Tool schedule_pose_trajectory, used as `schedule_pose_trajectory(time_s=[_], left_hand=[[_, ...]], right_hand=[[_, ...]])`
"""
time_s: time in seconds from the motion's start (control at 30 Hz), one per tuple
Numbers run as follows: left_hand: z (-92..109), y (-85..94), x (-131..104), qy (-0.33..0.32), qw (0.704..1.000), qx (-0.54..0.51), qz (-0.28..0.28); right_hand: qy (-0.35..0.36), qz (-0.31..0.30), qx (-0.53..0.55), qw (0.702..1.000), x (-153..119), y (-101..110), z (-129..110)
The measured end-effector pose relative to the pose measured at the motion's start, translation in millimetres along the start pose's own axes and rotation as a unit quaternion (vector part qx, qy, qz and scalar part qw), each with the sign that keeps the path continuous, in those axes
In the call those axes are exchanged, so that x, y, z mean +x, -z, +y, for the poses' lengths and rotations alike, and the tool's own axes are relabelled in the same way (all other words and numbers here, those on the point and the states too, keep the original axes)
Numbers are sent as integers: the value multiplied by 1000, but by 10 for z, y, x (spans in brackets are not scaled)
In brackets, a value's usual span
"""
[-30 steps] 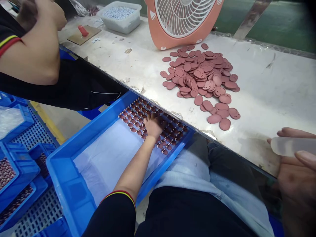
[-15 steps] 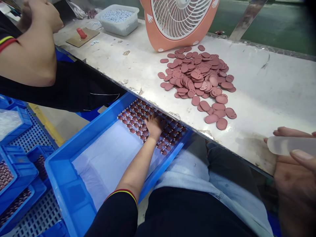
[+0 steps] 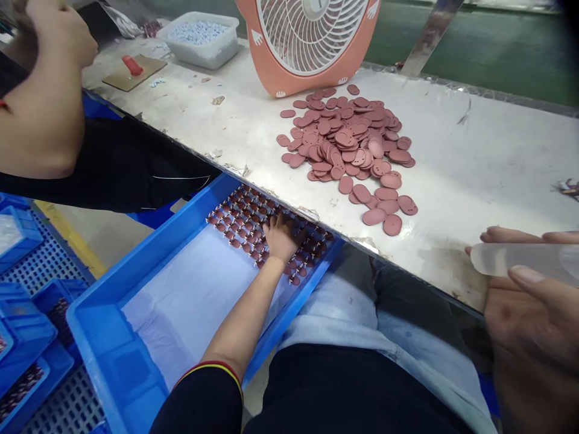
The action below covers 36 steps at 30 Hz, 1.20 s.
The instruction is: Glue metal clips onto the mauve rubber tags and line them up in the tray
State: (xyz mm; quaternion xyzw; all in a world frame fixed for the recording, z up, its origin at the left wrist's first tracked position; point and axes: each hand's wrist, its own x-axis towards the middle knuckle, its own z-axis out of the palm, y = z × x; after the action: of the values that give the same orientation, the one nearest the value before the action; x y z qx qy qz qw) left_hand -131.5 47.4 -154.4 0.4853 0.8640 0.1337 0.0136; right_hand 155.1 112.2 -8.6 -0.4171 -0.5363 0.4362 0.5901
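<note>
My left hand (image 3: pixel 283 237) reaches down into a large blue tray (image 3: pixel 149 241), over rows of small dark red pieces with light ends (image 3: pixel 239 226). Its fingers are spread; whether its fingertips touch a piece is hidden. My right hand (image 3: pixel 534 301), at the right edge, is closed round a translucent, round-ended bar (image 3: pixel 502 258) above the table's front edge. A heap of flat reddish-brown oval discs (image 3: pixel 348 135) lies on the white table (image 3: pixel 465 163). Pale sheeting (image 3: pixel 181 289) lines the tray.
An orange fan (image 3: pixel 312 42) stands behind the discs. Further left are a tub of small pale blue parts (image 3: pixel 199 39) and a red object (image 3: pixel 132 65) on a brown board. Another person's arm (image 3: pixel 49 114) is at upper left. Blue crates (image 3: pixel 22 313) stand at lower left.
The whole view has shifted, so table items appear further left. My right hand and the bar show more fully. My left hand stays over the rows, its fingers slightly more spread.
</note>
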Motion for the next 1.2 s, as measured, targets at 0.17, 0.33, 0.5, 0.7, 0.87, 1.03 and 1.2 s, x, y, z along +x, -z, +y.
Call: schedule_pose_trajectory(time_s=[0.17,0.33,0.5,0.7,0.87,1.03,1.2], left_hand=[[109,-8,-72,-34,999,-6,-8],[175,-108,-116,-62,998,-6,-20],[198,-184,-58,-49,999,0,-17],[232,-117,-110,-54,998,-5,-10],[310,-94,-192,-95,995,-19,-27],[378,-177,-159,-104,993,-25,-41],[411,-197,-146,-84,995,-19,-43]], right_hand=[[48,-21,59,997,53,20,57],[55,-17,86,995,86,27,93],[54,-14,94,994,84,26,82],[43,-12,91,995,92,31,82],[28,-15,99,995,77,25,65],[35,-14,97,995,78,29,75],[44,-18,93,995,80,19,81]])
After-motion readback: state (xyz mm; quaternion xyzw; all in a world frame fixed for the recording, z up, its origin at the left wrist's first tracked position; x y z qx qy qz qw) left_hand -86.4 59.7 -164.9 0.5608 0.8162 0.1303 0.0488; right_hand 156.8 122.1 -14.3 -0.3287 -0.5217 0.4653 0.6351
